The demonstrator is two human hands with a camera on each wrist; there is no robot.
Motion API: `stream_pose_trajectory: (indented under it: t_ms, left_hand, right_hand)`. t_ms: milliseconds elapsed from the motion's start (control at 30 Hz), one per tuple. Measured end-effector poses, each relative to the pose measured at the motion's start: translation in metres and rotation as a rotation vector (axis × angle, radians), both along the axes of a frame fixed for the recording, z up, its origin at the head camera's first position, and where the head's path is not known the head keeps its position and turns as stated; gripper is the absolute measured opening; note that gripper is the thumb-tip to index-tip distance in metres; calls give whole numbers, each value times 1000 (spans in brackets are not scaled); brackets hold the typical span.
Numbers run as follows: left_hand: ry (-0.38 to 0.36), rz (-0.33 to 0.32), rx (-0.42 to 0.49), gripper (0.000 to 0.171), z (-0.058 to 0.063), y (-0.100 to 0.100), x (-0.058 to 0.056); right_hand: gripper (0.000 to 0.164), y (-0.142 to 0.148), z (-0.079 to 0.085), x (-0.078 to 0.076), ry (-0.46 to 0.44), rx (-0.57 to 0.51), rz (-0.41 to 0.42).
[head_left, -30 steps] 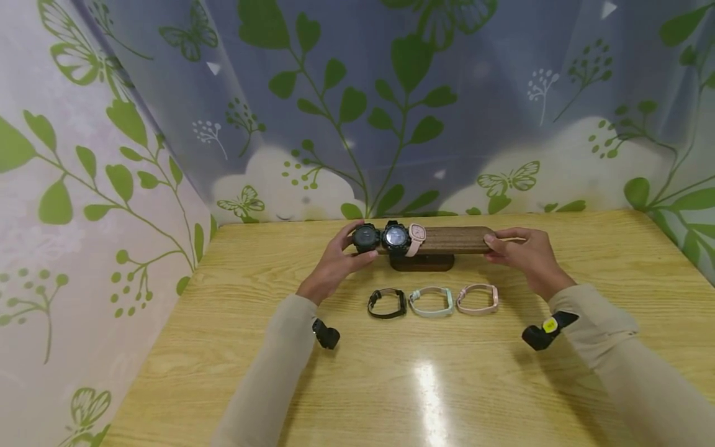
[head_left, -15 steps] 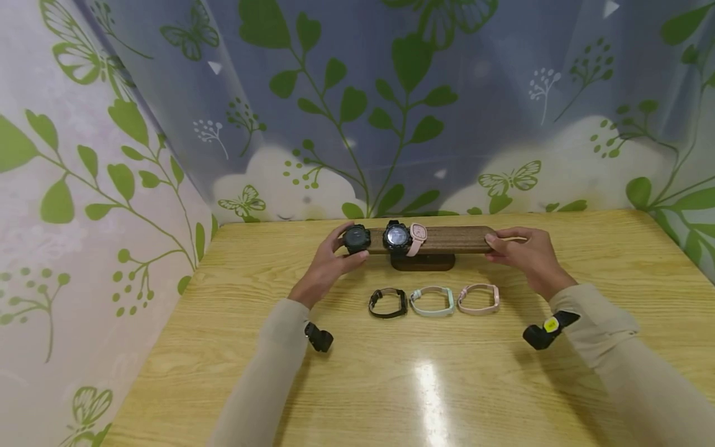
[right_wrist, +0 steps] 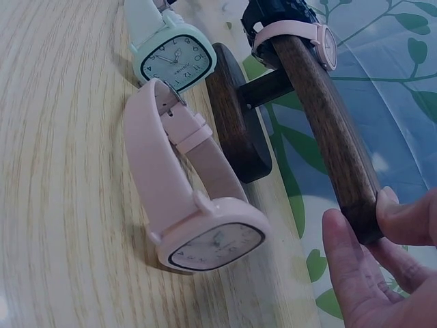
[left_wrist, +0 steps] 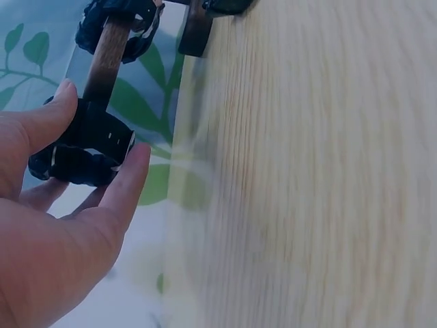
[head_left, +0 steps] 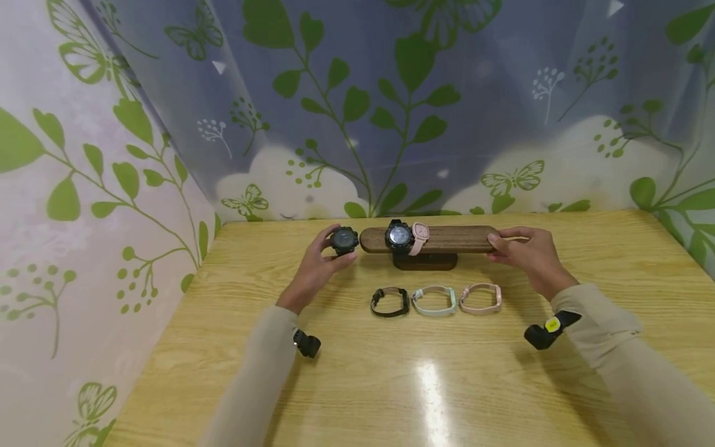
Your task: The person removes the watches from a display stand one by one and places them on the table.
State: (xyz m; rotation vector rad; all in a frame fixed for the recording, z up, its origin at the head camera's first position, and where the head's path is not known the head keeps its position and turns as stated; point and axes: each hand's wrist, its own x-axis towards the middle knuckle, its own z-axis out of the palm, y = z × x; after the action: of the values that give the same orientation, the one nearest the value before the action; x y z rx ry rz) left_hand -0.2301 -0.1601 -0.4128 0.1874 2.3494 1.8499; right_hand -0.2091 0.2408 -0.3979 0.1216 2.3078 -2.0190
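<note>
My left hand pinches a black watch just off the left end of a dark wooden watch stand. In the left wrist view, thumb and fingers grip the sides of this black watch, its strap a closed loop. At the stand's other end, my right hand holds the bar's tip; the right wrist view shows thumb and fingers round the bar. Another black watch and a pink watch hang side by side on the bar, left of its middle.
In front of the stand, a black watch, a mint-green watch and a pink watch lie in a row on the wooden table. A leaf-patterned curtain rises right behind the table's back edge.
My left hand has drawn the black watch leftward along the bar and off its left end, which now shows bare. My right hand stays on the right end.
</note>
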Motion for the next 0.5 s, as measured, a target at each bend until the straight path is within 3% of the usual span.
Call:
stream_pose_trajectory:
  t_ms: [500]
  left_hand:
    - [185, -94, -210, 73, 10, -16, 28]
  right_hand:
    - [56, 0, -1, -2, -16, 21, 6]
